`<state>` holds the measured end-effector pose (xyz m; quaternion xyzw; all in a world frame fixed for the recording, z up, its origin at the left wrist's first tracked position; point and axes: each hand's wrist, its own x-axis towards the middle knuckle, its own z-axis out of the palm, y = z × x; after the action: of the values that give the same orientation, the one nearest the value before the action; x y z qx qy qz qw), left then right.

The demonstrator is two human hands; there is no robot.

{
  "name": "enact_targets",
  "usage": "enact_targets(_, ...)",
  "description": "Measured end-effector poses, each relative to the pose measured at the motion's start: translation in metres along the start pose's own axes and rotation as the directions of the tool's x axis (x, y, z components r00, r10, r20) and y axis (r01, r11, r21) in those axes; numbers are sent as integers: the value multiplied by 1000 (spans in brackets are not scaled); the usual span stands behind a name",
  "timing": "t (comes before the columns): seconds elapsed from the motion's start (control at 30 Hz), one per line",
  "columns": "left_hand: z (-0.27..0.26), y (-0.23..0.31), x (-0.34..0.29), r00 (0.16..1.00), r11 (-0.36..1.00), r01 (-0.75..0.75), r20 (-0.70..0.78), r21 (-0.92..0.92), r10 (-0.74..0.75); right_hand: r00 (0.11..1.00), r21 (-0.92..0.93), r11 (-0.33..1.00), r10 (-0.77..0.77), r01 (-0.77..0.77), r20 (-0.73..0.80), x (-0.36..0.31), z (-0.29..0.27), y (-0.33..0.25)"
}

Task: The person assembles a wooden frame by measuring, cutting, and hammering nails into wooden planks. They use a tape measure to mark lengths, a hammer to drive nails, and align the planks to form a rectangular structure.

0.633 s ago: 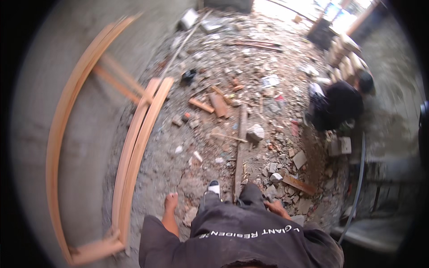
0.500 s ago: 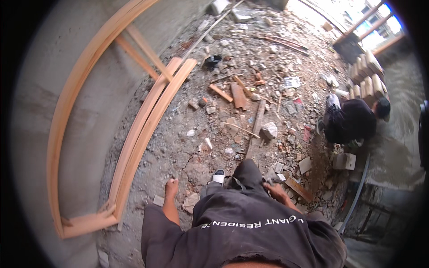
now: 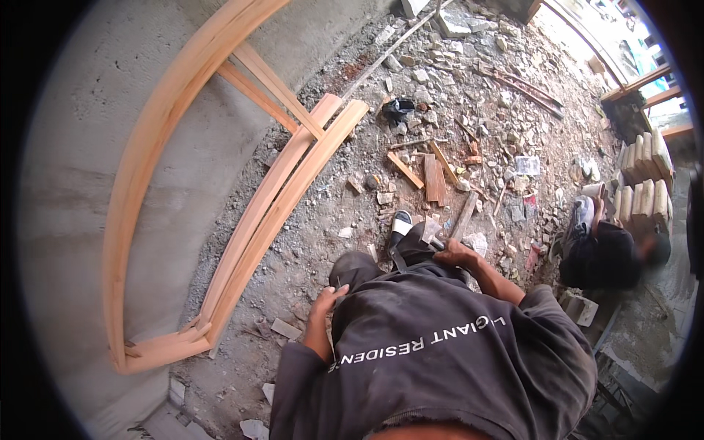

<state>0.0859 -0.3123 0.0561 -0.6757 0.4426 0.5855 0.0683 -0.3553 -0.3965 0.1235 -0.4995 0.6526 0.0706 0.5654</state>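
My left hand (image 3: 324, 302) is closed beside my left knee, fingers pinched at the tip; a small thin thing seems to stick out there, too small to name. My right hand (image 3: 457, 254) wraps round a tool with a grey metal end (image 3: 438, 243), held in front of my right thigh; most of it is hidden by the hand. To the left, a long light-wood frame (image 3: 158, 136) leans along the wall, with two crosspieces (image 3: 268, 95) and a joined short end (image 3: 165, 352). Neither hand touches the frame.
Rubble covers the ground, with loose wood pieces (image 3: 434, 180) and a board (image 3: 465, 214) ahead. A dark bag-like thing (image 3: 398, 110) lies near the frame's far end. At right another person (image 3: 605, 253) crouches beside stacked pale blocks or sacks (image 3: 636, 198). A concrete block (image 3: 578, 308) lies closer.
My view has shifted, so the frame and rubble sit farther right. My left hand has come in close to my knee. My right hand is raised farther forward, and the tool's metal end now shows.
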Motion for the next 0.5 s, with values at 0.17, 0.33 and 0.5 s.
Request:
enact_targets(0.17,-63,84,-8,991,979,-128,2,-159,130,995,-136,988,-64,74,73,13,-58,-71)
enact_targets(0.33,-105,91,59,958,954,-275,45,-115,282,998,-123,992,-3,10,55,55,-78,-105)
enact_targets(0.5,-193,155,99,950,966,-256,197,45,242,998,25,999,21,-20,-54,67,-96,-144)
